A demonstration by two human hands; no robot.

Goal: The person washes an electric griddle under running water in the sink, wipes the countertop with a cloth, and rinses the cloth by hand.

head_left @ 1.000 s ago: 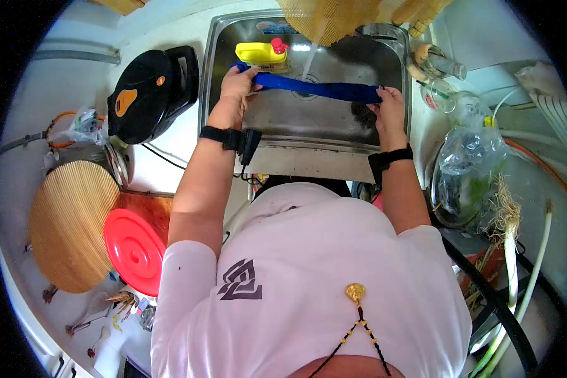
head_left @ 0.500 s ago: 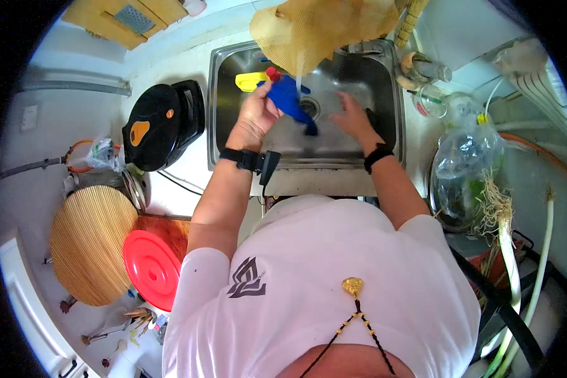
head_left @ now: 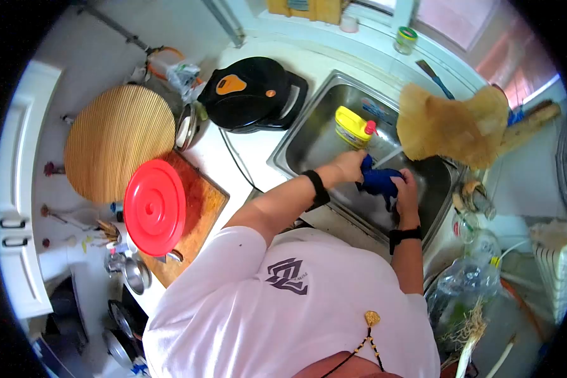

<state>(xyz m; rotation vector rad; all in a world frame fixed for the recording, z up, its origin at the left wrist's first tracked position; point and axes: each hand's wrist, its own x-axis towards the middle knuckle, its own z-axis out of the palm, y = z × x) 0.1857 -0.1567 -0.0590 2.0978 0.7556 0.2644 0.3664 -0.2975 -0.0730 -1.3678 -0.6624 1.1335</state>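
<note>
Both of my hands are over the steel sink (head_left: 310,135), gripping a dark blue wet-looking cloth (head_left: 382,182) between them. My left hand (head_left: 348,166) closes on its left end. My right hand (head_left: 407,194) has its fingers wrapped around the right end. A thin stream of water runs down toward the cloth from beneath a tan ribbed sheet (head_left: 447,123), which hides the tap. Just beyond my left hand, a yellow bottle (head_left: 351,128) with a red cap rests in the sink.
Left of the sink stands a black electric appliance (head_left: 252,91) with its cord on the counter. A red lid (head_left: 154,208) lies on a wooden board (head_left: 201,205), near a round slatted mat (head_left: 120,142). Plastic bags (head_left: 460,283) and bottles crowd the right side.
My view has swung to the left. My right hand, apart from the cloth before, now grips it too. The yellow bottle shows more fully behind my left hand.
</note>
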